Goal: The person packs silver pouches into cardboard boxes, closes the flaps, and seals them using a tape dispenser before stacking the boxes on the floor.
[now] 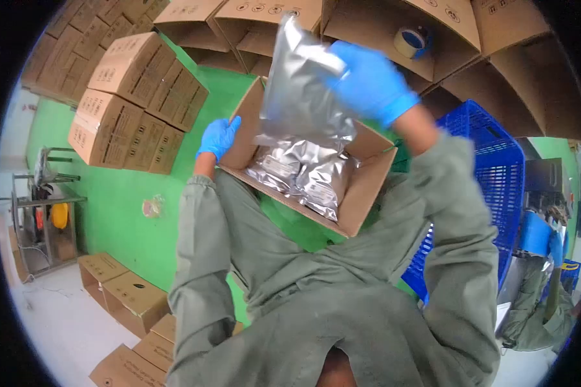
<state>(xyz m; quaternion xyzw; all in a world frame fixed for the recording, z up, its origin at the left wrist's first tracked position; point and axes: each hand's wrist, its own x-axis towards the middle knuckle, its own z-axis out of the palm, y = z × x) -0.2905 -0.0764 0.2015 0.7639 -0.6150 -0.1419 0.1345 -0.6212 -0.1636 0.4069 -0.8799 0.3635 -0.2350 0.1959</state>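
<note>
My right hand [371, 80], in a blue glove, grips a shiny silver foil pouch [303, 87] by its right edge. The pouch hangs above an open cardboard box [371, 180] that rests between my legs. Inside the box lie more silver foil pouches [313, 174]. My left hand [218, 137], also gloved in blue, is closed on the left wall of the box, thumb near the upper edge. The right hand is slightly blurred, and its fingertips are partly hidden behind the pouch.
A blue plastic crate [490, 180] stands close on my right. Open cartons line the far side, one with a tape roll [410, 43]. Closed cartons [132, 103] are stacked at left. A metal stand [48, 213] is further left. Another person [539, 297] is at the right edge.
</note>
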